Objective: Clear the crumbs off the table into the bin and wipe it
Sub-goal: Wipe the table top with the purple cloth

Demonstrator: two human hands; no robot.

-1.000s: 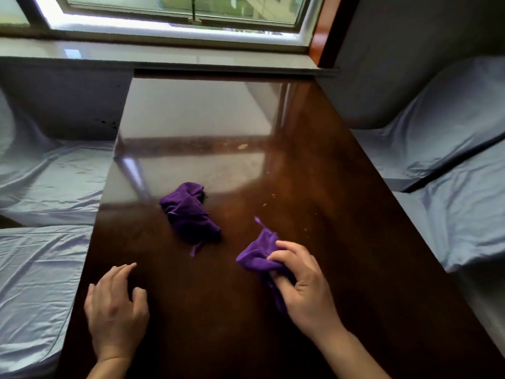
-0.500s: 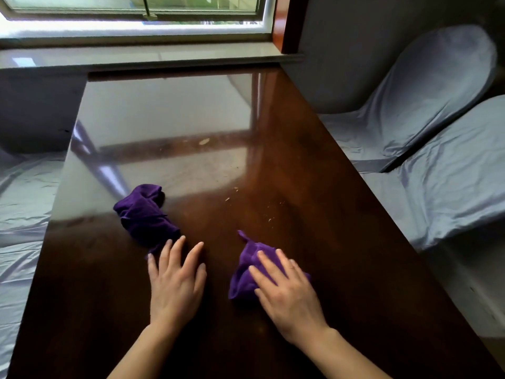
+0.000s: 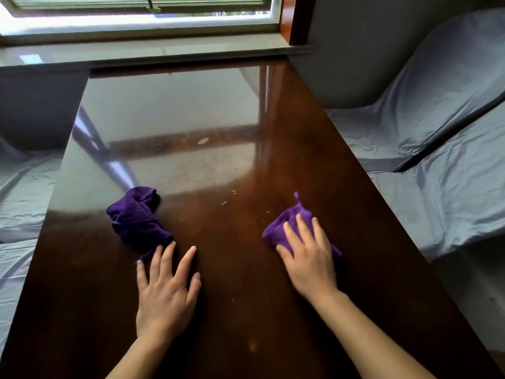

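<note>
A glossy dark brown table [image 3: 246,310] fills the view. My right hand [image 3: 308,255] presses flat on a small purple cloth [image 3: 284,222] right of centre. A second crumpled purple cloth [image 3: 136,217] lies left of centre. My left hand [image 3: 166,285] rests flat on the wood with fingers spread, its fingertips touching that cloth's near edge. Small pale crumbs [image 3: 232,198] are scattered between the two cloths, and one larger flake [image 3: 202,140] lies farther back. No bin is in view.
Chairs under grey-blue covers stand along the right side [image 3: 437,149] and the left side [image 3: 19,192]. A window sill [image 3: 153,53] and window run across the far end of the table.
My right hand has slid its cloth to the right, past the crumbs. My left hand came in from the near left edge to lie flat beside the crumpled cloth.
</note>
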